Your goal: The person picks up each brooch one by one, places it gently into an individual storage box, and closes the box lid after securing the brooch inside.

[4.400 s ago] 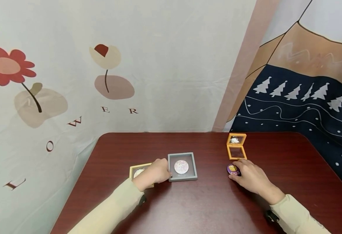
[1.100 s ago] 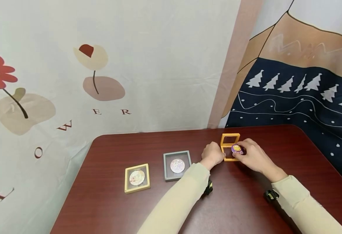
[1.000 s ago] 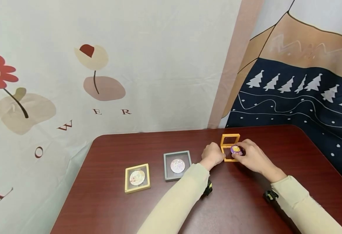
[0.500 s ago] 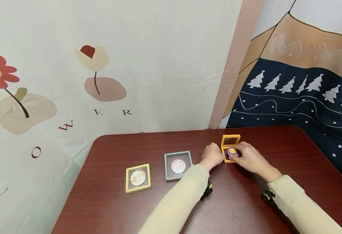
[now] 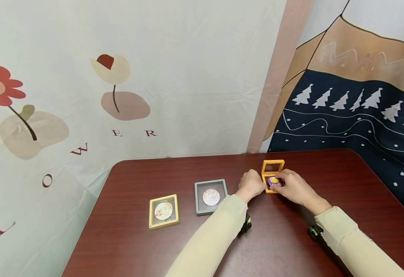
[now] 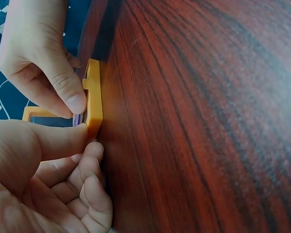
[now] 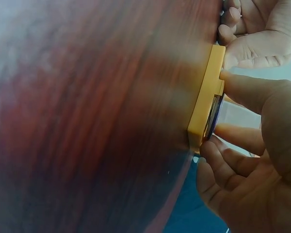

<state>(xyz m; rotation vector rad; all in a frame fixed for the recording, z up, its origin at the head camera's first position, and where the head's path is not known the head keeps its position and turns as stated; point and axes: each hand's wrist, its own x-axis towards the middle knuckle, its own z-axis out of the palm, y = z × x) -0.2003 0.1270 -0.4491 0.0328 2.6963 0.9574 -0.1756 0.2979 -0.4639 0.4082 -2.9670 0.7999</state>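
Note:
The orange display frame (image 5: 273,161) stands open at the table's back right, its lid raised behind its lower half. My left hand (image 5: 251,185) holds the frame's lower left corner; in the left wrist view its thumb lies on the frame's edge with the fingers curled beneath. A round purple badge (image 5: 273,180) with a yellow figure lies over the lower half. My right hand (image 5: 296,189) pinches this badge from the right. Seen from the right wrist, the badge (image 7: 214,116) is edge-on, slightly tilted against the frame, and the right thumb touches the frame's rim.
A grey display frame (image 5: 196,198) with a pale round badge lies left of my left forearm, which partly covers its corner. Farther left is a pale yellow frame (image 5: 150,214) with another round badge. A printed curtain (image 5: 188,96) hangs behind the dark red table (image 5: 125,246).
My left hand came from the grey frame to the orange one. My right hand lifted the badge off the table and brought it over the lower half, lately shifting it left and down.

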